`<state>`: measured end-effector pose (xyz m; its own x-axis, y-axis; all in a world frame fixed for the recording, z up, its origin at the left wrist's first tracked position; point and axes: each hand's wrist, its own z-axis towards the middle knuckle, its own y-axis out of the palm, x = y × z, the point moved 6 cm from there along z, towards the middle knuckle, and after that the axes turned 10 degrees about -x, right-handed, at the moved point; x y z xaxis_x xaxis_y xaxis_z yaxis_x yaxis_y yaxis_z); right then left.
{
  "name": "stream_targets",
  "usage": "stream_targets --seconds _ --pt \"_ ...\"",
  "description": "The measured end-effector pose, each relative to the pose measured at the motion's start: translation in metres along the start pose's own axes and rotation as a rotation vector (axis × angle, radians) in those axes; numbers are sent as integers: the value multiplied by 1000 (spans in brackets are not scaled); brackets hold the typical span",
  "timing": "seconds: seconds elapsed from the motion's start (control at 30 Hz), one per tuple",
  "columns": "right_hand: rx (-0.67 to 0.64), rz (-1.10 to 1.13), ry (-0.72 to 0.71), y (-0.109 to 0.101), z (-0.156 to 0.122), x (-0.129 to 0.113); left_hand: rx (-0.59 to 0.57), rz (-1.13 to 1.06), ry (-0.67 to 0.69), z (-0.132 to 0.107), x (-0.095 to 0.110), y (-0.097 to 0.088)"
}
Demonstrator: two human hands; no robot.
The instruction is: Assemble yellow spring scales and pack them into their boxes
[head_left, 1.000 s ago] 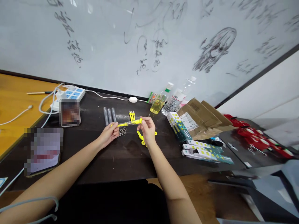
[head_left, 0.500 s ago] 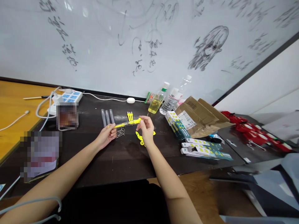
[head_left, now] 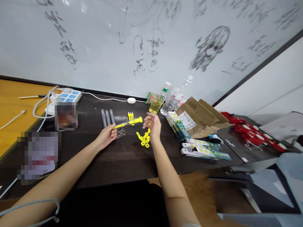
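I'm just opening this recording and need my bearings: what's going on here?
A person at a dark table holds a yellow-and-clear tube by one end in the left hand. The right hand is open near the tube's other end, apparently not touching it. Around them lie three clear tubes, thin yellow pieces, metal hooks and small yellow rings. Printed boxes are off to the right.

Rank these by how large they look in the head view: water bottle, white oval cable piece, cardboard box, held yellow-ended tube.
1. Cardboard box
2. Water bottle
3. Yellow-ended tube
4. White oval cable piece
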<state>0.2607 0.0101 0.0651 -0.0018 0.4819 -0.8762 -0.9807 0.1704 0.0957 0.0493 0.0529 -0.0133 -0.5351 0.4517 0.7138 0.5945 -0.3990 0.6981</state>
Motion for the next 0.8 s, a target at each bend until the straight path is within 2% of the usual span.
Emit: stream_targets --seconds 0.1,0.17,0.27,0.33,0.43,0.53,0.67,0.73,0.8 --pt "84 -280 49 -39 3 -5 12 -14 -3 0 0 -1" --pt "-28 -516 114 -55 2 -3 15 -23 2 1 0 -2" --pt "-229 -863 160 -63 -9 2 15 -28 1 2 -1 -1" --pt "-362 -1034 151 -58 -18 5 19 -34 -1 2 -2 -1" --pt "-569 -1175 137 -40 -30 10 29 -51 1 2 -2 -1" --pt "-681 -1297 141 -26 -34 17 33 -56 4 1 0 -1" --pt "-710 -1386 149 -18 -30 29 16 -44 13 1 0 -3" --pt "-693 -1342 143 -17 -27 30 8 -46 18 2 -1 -5" --pt "-624 -1205 118 -16 -21 21 4 -50 23 3 -1 -7"
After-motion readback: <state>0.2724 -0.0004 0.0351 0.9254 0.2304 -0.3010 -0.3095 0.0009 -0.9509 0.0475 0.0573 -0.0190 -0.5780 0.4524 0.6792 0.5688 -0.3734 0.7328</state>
